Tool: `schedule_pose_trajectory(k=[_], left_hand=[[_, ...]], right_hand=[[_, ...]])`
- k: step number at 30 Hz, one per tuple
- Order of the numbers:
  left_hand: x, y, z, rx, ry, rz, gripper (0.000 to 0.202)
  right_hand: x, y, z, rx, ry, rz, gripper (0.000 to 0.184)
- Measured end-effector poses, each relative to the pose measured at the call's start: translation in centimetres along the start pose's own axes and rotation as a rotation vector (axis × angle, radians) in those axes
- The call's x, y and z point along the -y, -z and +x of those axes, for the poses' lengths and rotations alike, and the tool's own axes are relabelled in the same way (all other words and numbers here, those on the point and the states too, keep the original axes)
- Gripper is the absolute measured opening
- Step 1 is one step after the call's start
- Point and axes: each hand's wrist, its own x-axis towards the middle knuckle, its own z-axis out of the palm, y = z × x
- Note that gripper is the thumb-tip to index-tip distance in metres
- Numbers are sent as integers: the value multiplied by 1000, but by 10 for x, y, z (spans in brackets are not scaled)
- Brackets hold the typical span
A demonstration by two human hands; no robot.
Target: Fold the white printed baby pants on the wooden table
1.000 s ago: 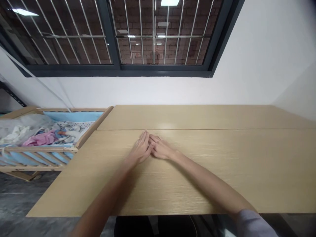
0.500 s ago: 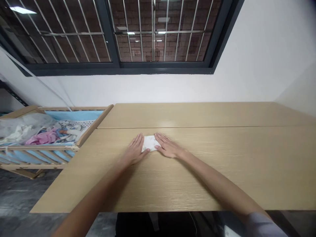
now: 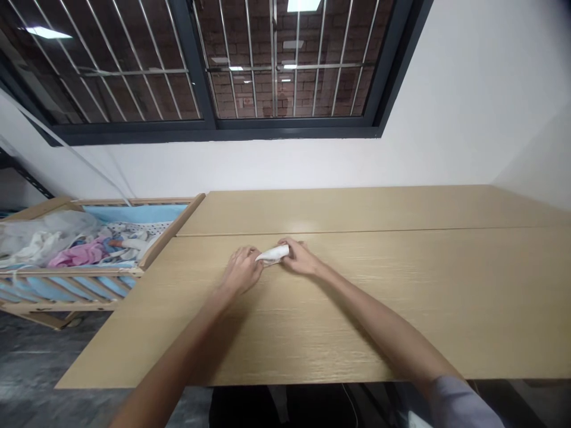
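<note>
A small folded white cloth [image 3: 273, 255] with faint markings is between my two hands, over the wooden table [image 3: 357, 309]. My left hand [image 3: 243, 268] pinches its left end, fingers curled. Around the right end, the fingers and thumb of my right hand [image 3: 300, 257] are closed. The cloth's near edge looks bent up, and part of it is hidden by my fingers. Whether its underside touches the tabletop I cannot tell.
On the left stands a wooden crib [image 3: 96, 274] with blue lining, holding a pink cloth [image 3: 80, 254], other fabrics and a clear plastic bag [image 3: 57, 229]. Behind the table is a white wall [image 3: 294, 163] below a barred window [image 3: 214, 125].
Both hands lay flat with fingers stretched at the cloth's sides; now they are curled and gripping its ends. The cloth has gone from flat to bent and narrower. The camera view has tilted slightly.
</note>
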Motion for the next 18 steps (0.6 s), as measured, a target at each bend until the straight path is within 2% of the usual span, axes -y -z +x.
schedule_pose_trajectory(k=[3, 5, 7, 9, 12, 14, 16, 18], left_hand=[[-11, 16, -4, -12, 155, -80, 30], [-15, 20, -8, 24, 242, -127, 30], [-16, 15, -11, 65, 318, -140, 30], [-15, 5, -12, 104, 381, -122, 29], [-14, -8, -13, 149, 442, -52, 25], [-18, -11, -16, 152, 454, 17, 27], [-28, -10, -23, 128, 442, 88, 30], [-43, -9, -37, 88, 372, 154, 35]], right_hand=[[12, 15, 23, -75, -107, 365, 50], [17, 20, 36, -43, -182, 477, 53], [16, 17, 45, 22, -261, 453, 50], [8, 6, 52, 64, -316, 329, 45], [-8, -14, 55, 61, -337, 153, 35], [-15, -21, 55, 60, -320, 119, 31], [-14, -21, 51, 46, -284, 110, 35], [-3, -17, 42, 35, -147, 67, 45]])
